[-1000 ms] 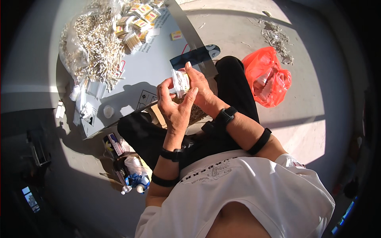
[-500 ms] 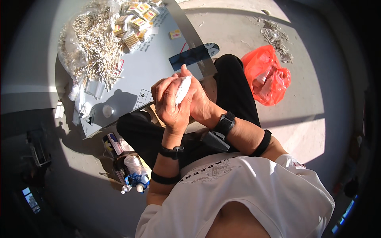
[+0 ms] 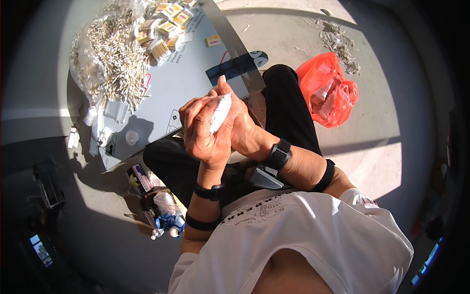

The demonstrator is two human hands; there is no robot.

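Note:
Both my hands are cupped together in front of me, pressed around a tight bundle of cotton swabs (image 3: pixel 220 113). Its white bumpy tips show between the thumb and fingers; the sticks are hidden. My left hand (image 3: pixel 197 131) curls its fingers over the near left side. Behind the bundle, my right hand (image 3: pixel 241 131) supports it from the right, one fingertip pointing up. Beyond them on the grey board (image 3: pixel 166 95) lies a large heap of loose cotton swabs (image 3: pixel 115 59) in a clear plastic bag. Small yellow-labelled swab packets (image 3: pixel 169 24) are piled beside that heap.
A small round clear container (image 3: pixel 131 137) sits on the board near its front left. One packet (image 3: pixel 212 40) lies apart, close to a dark blue strip (image 3: pixel 235 68). On the floor are a red plastic bag (image 3: pixel 325 93), scattered scraps (image 3: pixel 338 44) and a box of supplies (image 3: pixel 164 210).
My joined hands have shifted slightly left, still around the swab bundle. The view has moved a little; nothing on the board has visibly changed place.

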